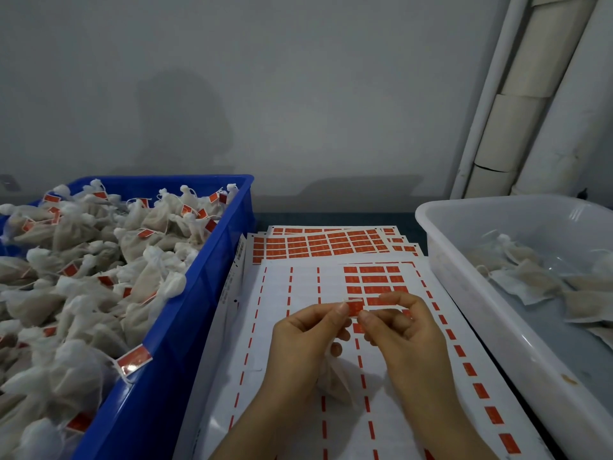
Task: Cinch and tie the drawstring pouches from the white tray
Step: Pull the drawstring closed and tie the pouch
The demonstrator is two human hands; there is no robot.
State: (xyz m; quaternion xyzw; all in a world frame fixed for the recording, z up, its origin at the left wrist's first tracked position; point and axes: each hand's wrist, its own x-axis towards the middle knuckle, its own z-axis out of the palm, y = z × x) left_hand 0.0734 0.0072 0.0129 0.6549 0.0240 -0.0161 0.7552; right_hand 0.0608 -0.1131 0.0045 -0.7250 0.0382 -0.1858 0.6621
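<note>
Evidently for tagging, left hand point(306, 332) and right hand point(406, 330) pinch a small red paper label point(355, 308) — pale mesh pouch point(335, 376) dangling beneath them.

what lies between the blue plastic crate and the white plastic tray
Stacked sheets of red stickers under the left hand and right hand, head view.

A stack of white paper label sheets point(298, 327) lies on the dark surface point(331, 218), fanned toward 12 o'clock. Just beside it at 9 o'clock stands a blue plastic crate point(185, 310) holding heaped white fabric pouches point(83, 277). At 3 o'clock stands a white plastic tray point(464, 293) with flat pouches point(537, 280) inside. At 6 o'clock, above the sheets, the left hand point(308, 340) and right hand point(404, 330) pinch a small red paper label point(355, 308).
</note>
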